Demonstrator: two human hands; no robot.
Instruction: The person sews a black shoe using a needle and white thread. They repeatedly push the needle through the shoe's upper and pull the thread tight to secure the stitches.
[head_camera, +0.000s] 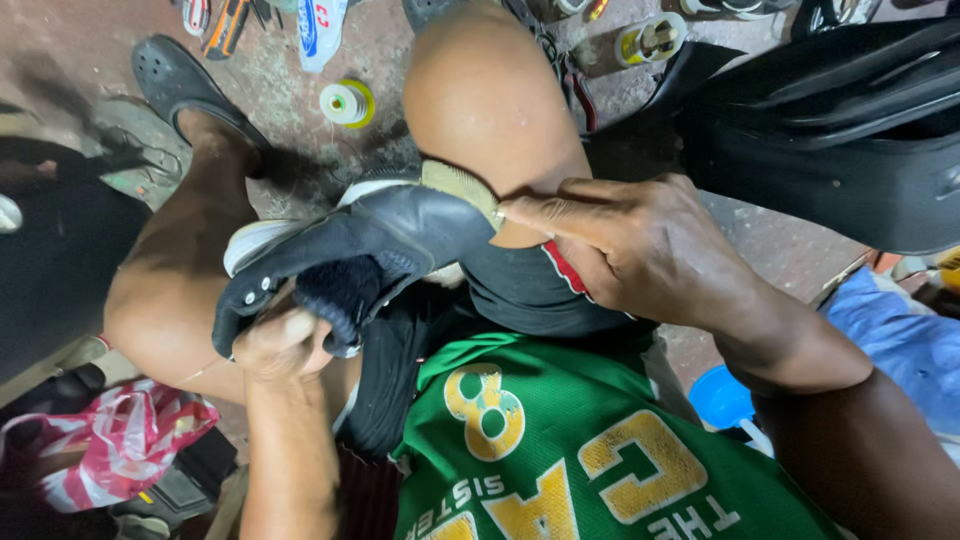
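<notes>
A black shoe (400, 235) with a white sole lies across my lap between my knees, heel end pointing right. My left hand (285, 345) is closed around the shoe's opening at the lower left, fingers inside the collar. My right hand (630, 245) presses on the heel end, thumb and fingers pinching the tan heel edge (462, 185) against my right knee. A thin thread (200, 372) runs out from under my left hand over my thigh.
A yellow-rimmed thread spool (346, 103) and a dark clog (178, 80) lie on the floor ahead. Tools (228, 25) and small tins (650, 42) sit at the top. A black bag (840, 130) stands right, a red-white plastic bag (110, 440) lower left, a blue lid (722, 398) lower right.
</notes>
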